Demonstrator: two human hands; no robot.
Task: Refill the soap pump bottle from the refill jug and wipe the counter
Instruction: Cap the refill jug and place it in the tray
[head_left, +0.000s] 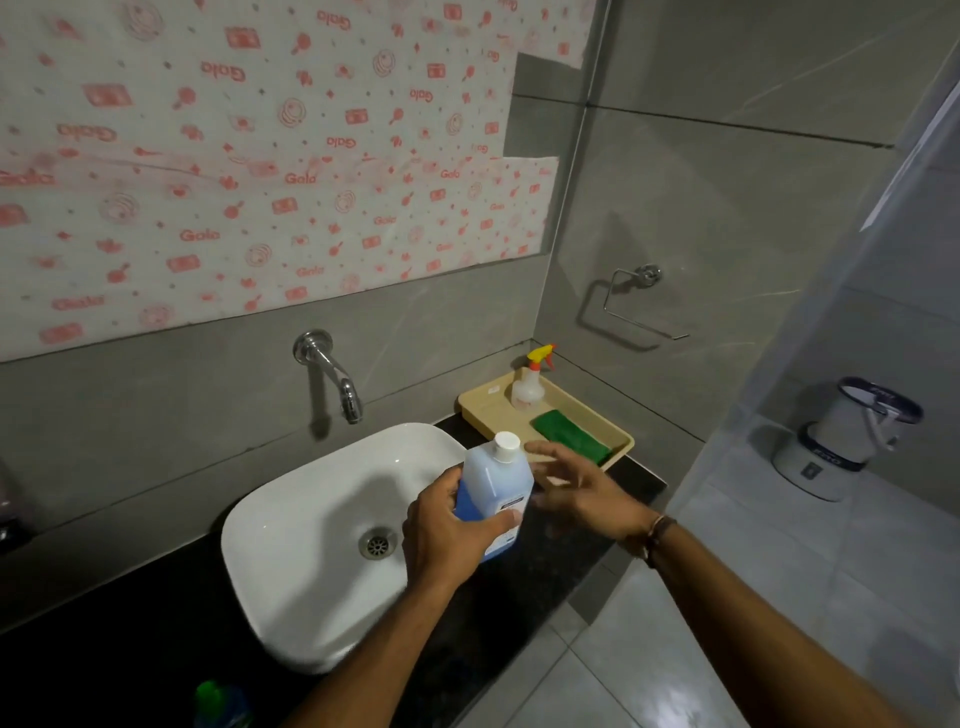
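The refill jug (497, 483) is a translucent bottle of blue liquid with a white cap on top. It stands upright on the black counter (524, 597) just right of the sink. My left hand (451, 530) grips its body from the left. My right hand (579, 486) hovers just right of the jug, fingers spread, holding nothing. A green cloth (569, 436) lies in a beige tray (485, 410) behind the jug. At the bottom edge a green-topped bottle (221, 701) shows partly, blurred; whether it is the pump bottle I cannot tell.
A white basin (311, 525) sits left of the jug under a chrome wall tap (332, 371). A clear spray bottle (530, 384) with a yellow trigger stands in the tray. The counter ends right of the tray; grey floor tiles lie below, with a white bucket (852, 436) beyond.
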